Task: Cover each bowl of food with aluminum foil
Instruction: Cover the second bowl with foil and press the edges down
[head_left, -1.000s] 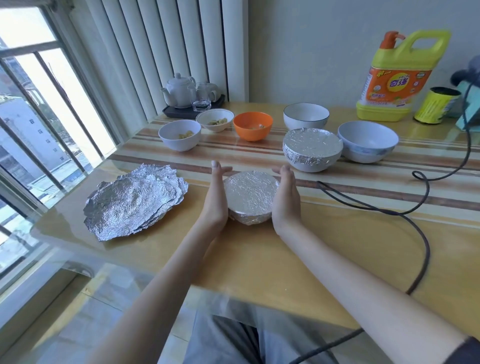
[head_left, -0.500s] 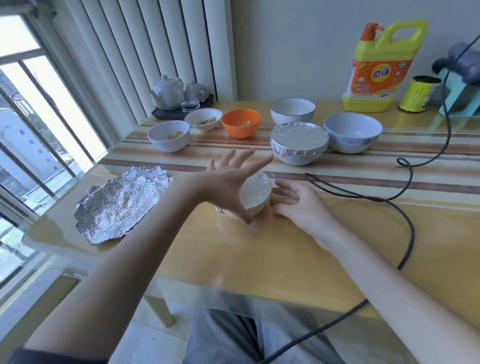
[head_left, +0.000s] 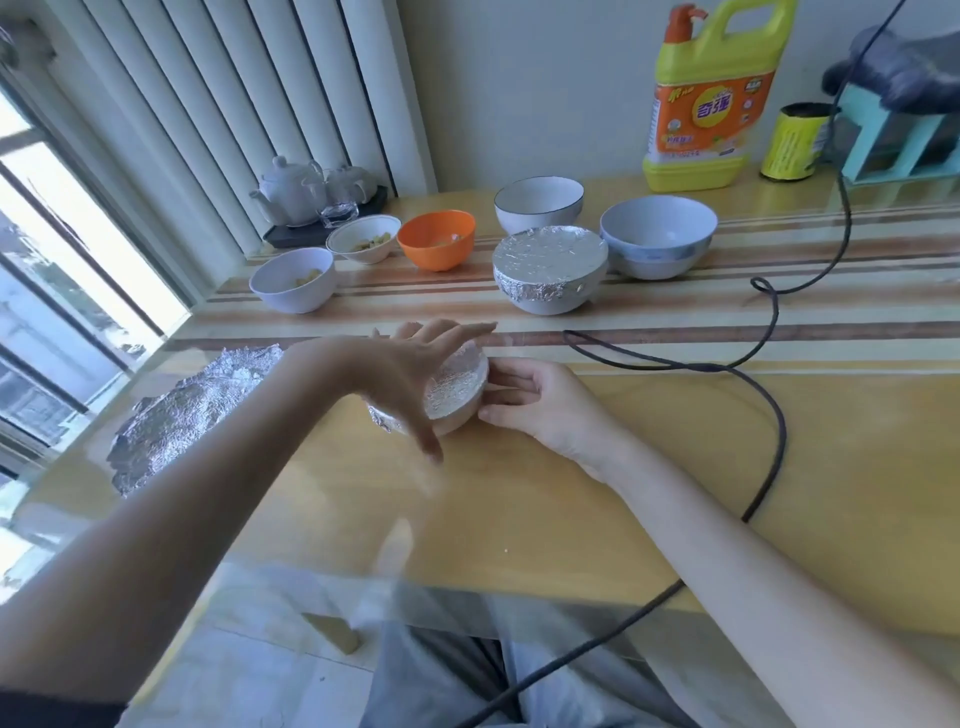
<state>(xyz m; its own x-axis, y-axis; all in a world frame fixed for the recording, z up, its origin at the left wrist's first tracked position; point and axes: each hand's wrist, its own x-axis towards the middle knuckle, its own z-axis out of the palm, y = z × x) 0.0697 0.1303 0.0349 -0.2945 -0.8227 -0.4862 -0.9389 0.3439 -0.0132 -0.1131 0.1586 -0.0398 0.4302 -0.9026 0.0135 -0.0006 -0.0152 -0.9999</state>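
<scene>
Small foil-topped bowl (head_left: 457, 392) sits mid-frame on the yellow glass-topped worktop (head_left: 519, 519). My left hand (head_left: 410, 371) is across its left side, fingers straight and spread, thumb reaching down past the near edge; nothing curled round it. My right hand (head_left: 535, 400) is at the bowl's right side, fingers lightly bent with tips against the wall; can't tell if that grip is actually closed on it. Stack of crumpled aluminium foil sheets (head_left: 192, 415) at left of frame. Larger foil-covered white bowl (head_left: 549, 270) above centre. Uncovered: white bowl with food (head_left: 292, 280), small white bowl (head_left: 363, 240), orange plastic bowl (head_left: 436, 240). Black cable (head_left: 769, 415) loops at right.
</scene>
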